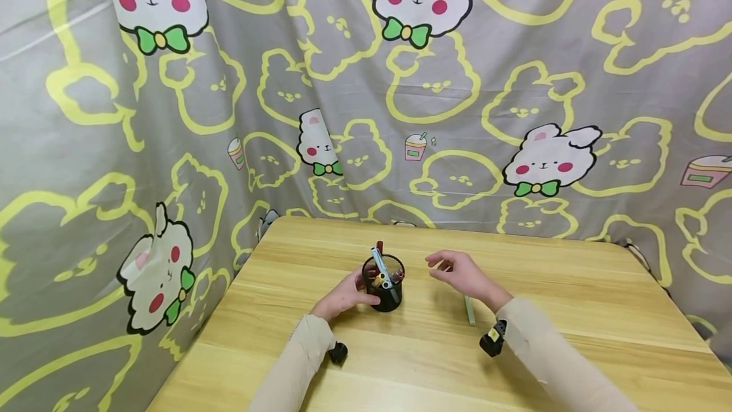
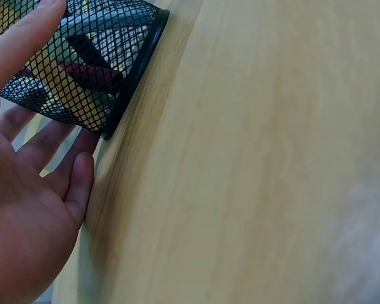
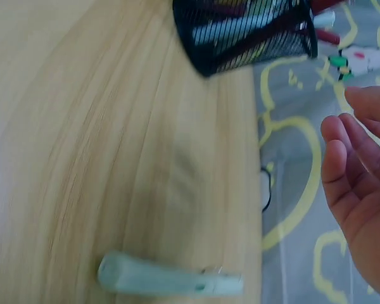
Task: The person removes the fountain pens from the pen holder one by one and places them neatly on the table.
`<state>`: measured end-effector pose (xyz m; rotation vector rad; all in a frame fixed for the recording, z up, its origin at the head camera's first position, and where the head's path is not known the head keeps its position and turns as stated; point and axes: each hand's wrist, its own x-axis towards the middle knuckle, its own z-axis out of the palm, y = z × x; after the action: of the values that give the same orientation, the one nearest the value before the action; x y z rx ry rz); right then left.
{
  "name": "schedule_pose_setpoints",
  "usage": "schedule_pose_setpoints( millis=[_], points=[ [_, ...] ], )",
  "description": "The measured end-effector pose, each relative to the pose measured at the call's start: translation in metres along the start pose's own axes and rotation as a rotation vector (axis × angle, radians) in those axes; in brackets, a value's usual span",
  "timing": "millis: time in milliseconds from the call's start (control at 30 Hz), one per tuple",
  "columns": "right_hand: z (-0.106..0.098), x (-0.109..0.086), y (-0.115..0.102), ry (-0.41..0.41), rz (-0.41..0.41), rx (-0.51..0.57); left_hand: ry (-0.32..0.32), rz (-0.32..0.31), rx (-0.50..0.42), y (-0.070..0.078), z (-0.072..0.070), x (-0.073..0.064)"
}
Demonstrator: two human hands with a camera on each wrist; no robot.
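Observation:
A black mesh pen holder stands upright on the table, filled with several pens and other slim items. A light blue pen leans out of its top, with a dark red one behind. My left hand holds the holder from the left, thumb across the near side and fingers around the back. To the right of it, my right hand is raised over the table, fingers loosely bent and holding nothing. A slim pale green tool, like a box cutter, lies on the table below the right forearm.
The wood-grain table reaches back to a grey curtain printed with yellow outlines and white cartoon animals. Black wrist cameras, left and right, sit at the beige sleeves.

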<state>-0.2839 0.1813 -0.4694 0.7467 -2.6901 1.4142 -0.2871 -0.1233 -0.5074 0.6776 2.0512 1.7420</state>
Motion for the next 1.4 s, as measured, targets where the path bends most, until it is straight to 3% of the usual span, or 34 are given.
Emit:
schedule_pose_setpoints(
  millis=[233, 633, 900, 1400],
  points=[
    [0.011, 0.007, -0.017, -0.029, -0.090, 0.003, 0.008, -0.011, 0.009, 0.001, -0.001, -0.001],
    [0.023, 0.013, -0.027, -0.057, -0.110, 0.020, -0.008, 0.004, 0.012, 0.003, 0.000, 0.002],
    [0.029, 0.018, -0.029, -0.055, -0.142, 0.013, 0.016, -0.006, 0.017, -0.022, -0.005, 0.010],
    [0.040, 0.020, -0.026, -0.076, -0.154, 0.038, 0.014, 0.014, 0.026, -0.024, -0.003, 0.009]
  ],
)
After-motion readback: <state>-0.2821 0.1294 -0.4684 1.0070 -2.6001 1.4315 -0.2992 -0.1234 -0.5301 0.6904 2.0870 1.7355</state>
